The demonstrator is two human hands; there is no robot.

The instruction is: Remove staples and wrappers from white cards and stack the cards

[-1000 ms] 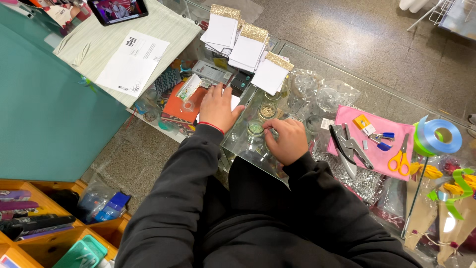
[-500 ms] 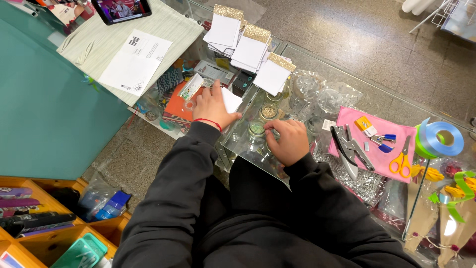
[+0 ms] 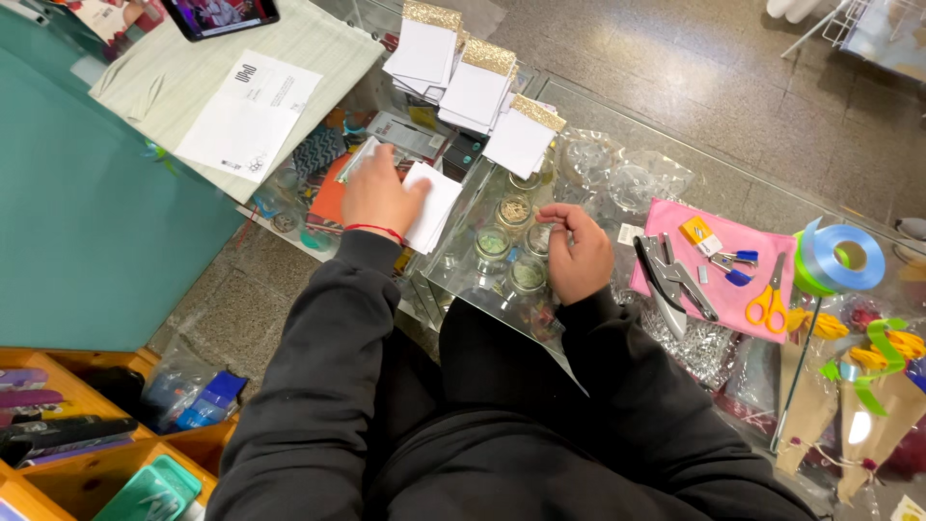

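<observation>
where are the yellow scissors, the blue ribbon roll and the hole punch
yellow scissors (image 3: 769,301), head view, on the yellow handles
blue ribbon roll (image 3: 849,257), head view, on the roll's blue band
hole punch (image 3: 675,282), head view, on its metal arms

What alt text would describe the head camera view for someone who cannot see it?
A person in a black sweater works at a glass table: the left hand presses on small white paper cards, the right hand pinches something tiny above small round glass jars. Yellow-handled scissors lie on a pink sheet nearby.

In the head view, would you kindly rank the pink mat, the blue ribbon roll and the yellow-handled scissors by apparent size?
1. Pink mat
2. Blue ribbon roll
3. Yellow-handled scissors, though only narrowly smaller than the roll.
</observation>
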